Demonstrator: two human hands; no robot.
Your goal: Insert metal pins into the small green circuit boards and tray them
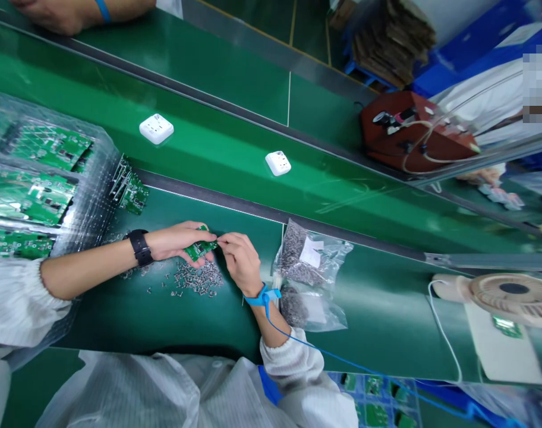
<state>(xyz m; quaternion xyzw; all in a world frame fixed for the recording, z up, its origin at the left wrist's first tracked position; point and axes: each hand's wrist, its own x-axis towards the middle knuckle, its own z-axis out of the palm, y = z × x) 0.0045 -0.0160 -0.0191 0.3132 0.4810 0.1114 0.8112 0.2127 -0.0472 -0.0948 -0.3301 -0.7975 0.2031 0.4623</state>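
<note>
A small green circuit board (195, 251) rests in my left hand (175, 241), held between thumb and fingers. My right hand (240, 258) meets the board's right edge with thumb and forefinger pinched together. Whatever sits in that pinch is too small to make out. Below both hands, a loose heap of small metal parts (198, 278) is spread over the green bench top (164, 324). A blue strap with a cord is around my right wrist, and a black watch is on my left.
Clear plastic trays (97, 196) of circuit boards stand at the left, with several boards (135, 193) beside them. Two bags of small parts (293, 252) lie right of my hand. White sockets (157, 129) line the green partition. A fan (511, 291) stands far right. Another person's arm (75, 12) shows beyond.
</note>
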